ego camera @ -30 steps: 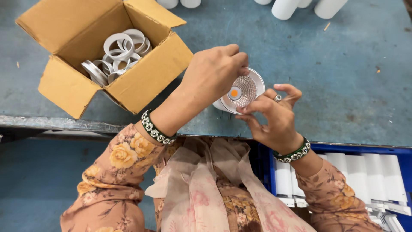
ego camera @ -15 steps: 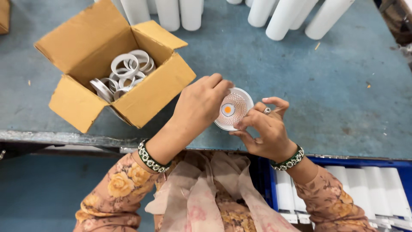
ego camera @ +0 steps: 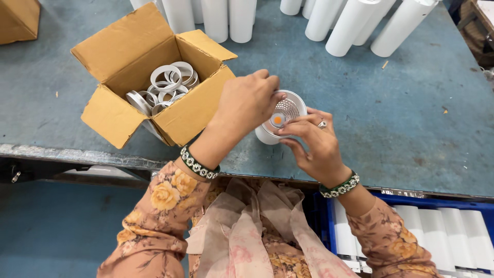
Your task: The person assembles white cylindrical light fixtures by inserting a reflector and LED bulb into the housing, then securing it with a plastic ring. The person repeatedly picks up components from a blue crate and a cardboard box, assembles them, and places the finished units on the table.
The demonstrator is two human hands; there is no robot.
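Head view shows one lamp housing (ego camera: 282, 117) pinched by both left hand (ego camera: 247, 105) and right hand (ego camera: 316, 146), right of one cardboard box (ego camera: 149, 82) of white rings (ego camera: 167, 87).

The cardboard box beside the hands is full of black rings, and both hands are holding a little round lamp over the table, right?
Not quite. The head view shows the rings in the cardboard box are white, not black. Both the left hand and right hand do hold the little round lamp over the table.
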